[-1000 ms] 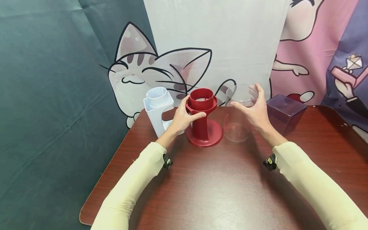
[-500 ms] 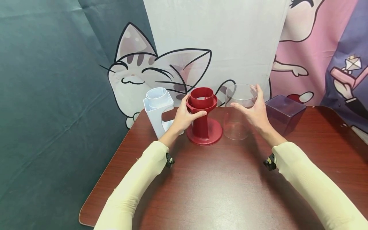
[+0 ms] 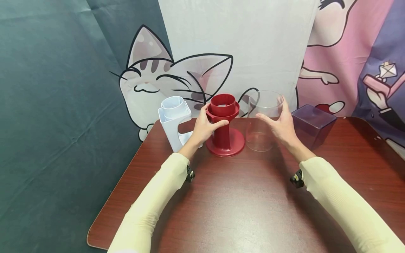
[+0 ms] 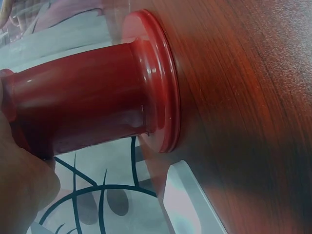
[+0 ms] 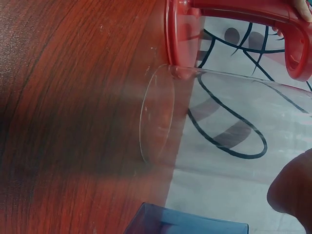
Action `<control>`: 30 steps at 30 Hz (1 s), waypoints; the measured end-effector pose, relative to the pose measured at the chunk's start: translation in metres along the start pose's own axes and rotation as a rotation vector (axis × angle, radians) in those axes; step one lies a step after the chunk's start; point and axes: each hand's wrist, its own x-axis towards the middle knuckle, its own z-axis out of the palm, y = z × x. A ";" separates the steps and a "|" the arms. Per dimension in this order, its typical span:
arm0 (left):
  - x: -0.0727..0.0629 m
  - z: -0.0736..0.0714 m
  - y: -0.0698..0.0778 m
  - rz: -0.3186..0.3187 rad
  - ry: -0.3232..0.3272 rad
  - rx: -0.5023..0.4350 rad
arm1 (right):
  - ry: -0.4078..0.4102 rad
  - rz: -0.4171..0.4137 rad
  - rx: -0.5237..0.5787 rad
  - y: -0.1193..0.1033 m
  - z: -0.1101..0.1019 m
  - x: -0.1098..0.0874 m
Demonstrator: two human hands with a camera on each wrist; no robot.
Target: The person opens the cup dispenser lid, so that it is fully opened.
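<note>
My left hand [image 3: 202,130] grips a red plastic stand [image 3: 223,137] by the ring-shaped collar at its top, thumb across the front. The stand is upright, with a wide round base and an open cylinder on top; in the left wrist view its column [image 4: 87,97] fills the upper left. To its right, my right hand [image 3: 283,128] holds a clear cylinder [image 3: 261,137] near its upper rim, thumb in front and fingers round the far side. In the right wrist view the clear cylinder [image 5: 224,161] overlaps the edge of the stand's red base [image 5: 183,36].
A white holder [image 3: 172,128] with a round cup-like top and a cut-out side stands left of the red stand. Right of the clear cylinder is a purple translucent box [image 3: 311,123]. The brown table [image 3: 240,203] backs onto a printed cloth [image 3: 265,42].
The red stand and the clear cylinder, with both hands on them, have shifted slightly away toward the table's back edge. The white holder and purple box stay put.
</note>
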 end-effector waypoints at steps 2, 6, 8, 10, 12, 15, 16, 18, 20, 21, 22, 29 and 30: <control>0.002 0.001 -0.002 0.004 0.008 0.007 | 0.005 -0.007 0.000 0.001 0.000 0.000; 0.004 0.003 -0.004 0.000 0.020 0.013 | 0.013 -0.027 0.001 0.002 0.002 0.001; 0.004 0.003 -0.004 -0.007 0.025 0.028 | 0.016 -0.038 -0.001 0.002 0.003 0.001; 0.004 0.004 -0.005 -0.013 0.030 0.048 | 0.017 -0.043 -0.009 0.002 0.004 0.002; 0.004 0.005 -0.005 -0.025 0.033 0.076 | 0.018 -0.038 -0.032 0.002 0.003 0.002; 0.001 0.006 -0.007 -0.043 0.029 0.123 | 0.017 -0.009 -0.093 0.002 0.001 -0.001; 0.000 0.006 -0.007 -0.049 0.024 0.135 | 0.014 0.001 -0.114 0.002 0.000 -0.002; -0.003 0.006 -0.009 -0.053 0.012 0.159 | 0.002 0.021 -0.158 0.003 -0.002 -0.005; -0.006 0.005 -0.011 -0.052 -0.004 0.160 | -0.021 0.032 -0.188 0.004 -0.003 -0.008; -0.008 0.005 -0.012 -0.051 -0.012 0.155 | -0.033 0.035 -0.200 0.005 -0.004 -0.009; -0.010 0.004 -0.013 -0.050 -0.021 0.152 | -0.047 0.041 -0.215 0.006 -0.004 -0.011; -0.024 -0.006 -0.018 -0.038 -0.071 0.201 | -0.144 0.084 -0.267 0.009 -0.008 -0.028; -0.026 -0.008 -0.018 -0.037 -0.072 0.210 | -0.157 0.085 -0.274 0.008 -0.010 -0.031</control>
